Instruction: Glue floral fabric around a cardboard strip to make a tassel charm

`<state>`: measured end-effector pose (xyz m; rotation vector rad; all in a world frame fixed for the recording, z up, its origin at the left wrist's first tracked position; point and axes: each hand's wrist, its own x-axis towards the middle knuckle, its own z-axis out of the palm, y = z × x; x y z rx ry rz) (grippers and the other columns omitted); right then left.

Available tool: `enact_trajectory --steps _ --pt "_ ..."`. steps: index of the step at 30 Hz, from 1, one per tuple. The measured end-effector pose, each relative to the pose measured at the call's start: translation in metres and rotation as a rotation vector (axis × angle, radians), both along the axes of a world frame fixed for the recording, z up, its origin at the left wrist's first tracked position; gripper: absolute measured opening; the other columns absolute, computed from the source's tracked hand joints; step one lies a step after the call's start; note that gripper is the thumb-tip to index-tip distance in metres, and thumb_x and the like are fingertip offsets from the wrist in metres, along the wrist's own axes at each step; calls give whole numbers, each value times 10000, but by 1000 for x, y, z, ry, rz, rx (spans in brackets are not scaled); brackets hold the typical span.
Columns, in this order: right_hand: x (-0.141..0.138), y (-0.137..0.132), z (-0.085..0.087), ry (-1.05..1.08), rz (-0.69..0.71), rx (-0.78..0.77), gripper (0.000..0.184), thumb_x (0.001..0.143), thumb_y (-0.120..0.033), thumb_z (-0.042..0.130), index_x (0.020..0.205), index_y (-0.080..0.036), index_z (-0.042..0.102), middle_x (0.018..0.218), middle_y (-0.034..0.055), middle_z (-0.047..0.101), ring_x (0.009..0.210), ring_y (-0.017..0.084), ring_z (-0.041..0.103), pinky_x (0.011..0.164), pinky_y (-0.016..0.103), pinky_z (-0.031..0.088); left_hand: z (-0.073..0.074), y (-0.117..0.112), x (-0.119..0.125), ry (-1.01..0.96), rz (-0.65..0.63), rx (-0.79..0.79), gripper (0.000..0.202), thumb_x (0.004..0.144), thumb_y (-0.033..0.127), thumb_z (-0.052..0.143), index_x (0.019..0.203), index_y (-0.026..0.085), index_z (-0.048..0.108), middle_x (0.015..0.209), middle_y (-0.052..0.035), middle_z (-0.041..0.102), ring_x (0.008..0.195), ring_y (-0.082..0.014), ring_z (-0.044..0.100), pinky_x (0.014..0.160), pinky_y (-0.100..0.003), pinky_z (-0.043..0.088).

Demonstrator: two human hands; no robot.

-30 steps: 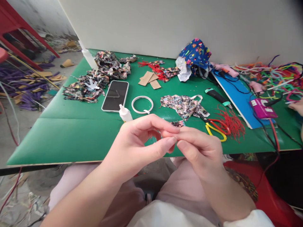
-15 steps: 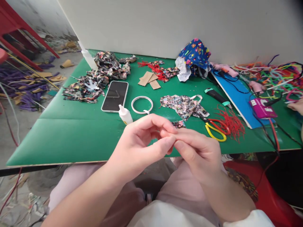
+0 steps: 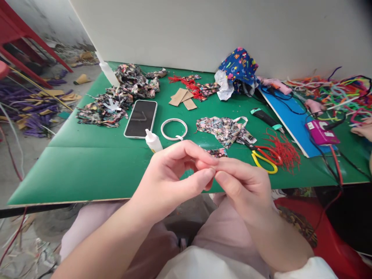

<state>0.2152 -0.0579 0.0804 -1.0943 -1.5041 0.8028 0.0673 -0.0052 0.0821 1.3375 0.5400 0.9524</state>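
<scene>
My left hand [image 3: 177, 174] and my right hand [image 3: 244, 186] meet fingertip to fingertip over the front edge of the green table [image 3: 87, 166]. Both are closed in a pinch; whatever lies between the fingertips is hidden or too small to make out. Just beyond them, a small strip of floral fabric [image 3: 219, 152] shows partly behind the fingers. Past my left hand stand a white glue bottle [image 3: 153, 141] and a roll of white tape [image 3: 174, 129]. Scissors [image 3: 266, 159] with red and yellow handles lie beyond my right hand, beside a floral fabric piece [image 3: 219, 128].
A phone [image 3: 141, 119] lies left of the tape, near bunched floral fabric [image 3: 101, 110]. Brown cardboard pieces [image 3: 181, 97], a utility knife [image 3: 266, 118], red threads [image 3: 283, 153] and a blue board [image 3: 286, 120] surround the middle. Another person's hand [image 3: 363, 130] is at far right, near a purple box [image 3: 322, 132].
My hands stay pinched together in nearly the same place, with only a slight shift of the fingertips. At the right edge, the other person's hand has moved slightly left.
</scene>
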Motion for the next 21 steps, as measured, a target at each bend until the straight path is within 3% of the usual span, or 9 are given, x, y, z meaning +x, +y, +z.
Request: enact_trajectory --steps 6,8,15,21 --pt "2 -3 3 -193 -135 89 291 846 -117 547 1038 -291 679 907 -36 722 750 113 663 724 235 555 5 1 -9 362 374 724 222 740 143 661 917 277 661 860 -19 634 787 -176 573 713 -321 482" --pt "3 -4 4 -244 -144 98 293 842 -97 545 1029 -281 675 894 -45 715 747 99 650 717 209 539 5 2 -13 434 408 898 263 727 134 670 934 296 664 885 -18 632 798 -186 567 747 -342 469" --pt "6 -3 4 -432 -140 93 184 837 -118 558 952 -209 669 893 -31 699 806 81 631 766 163 485 4 2 -18 602 337 1048 195 756 191 657 925 286 672 870 -33 643 873 -227 561 773 -356 417" --pt "7 0 3 -553 -89 6 155 858 -141 523 837 -201 664 833 -1 693 746 103 630 669 199 465 5 3 -14 822 301 1313 52 792 185 592 788 205 640 790 -56 651 820 -230 575 684 -347 404"
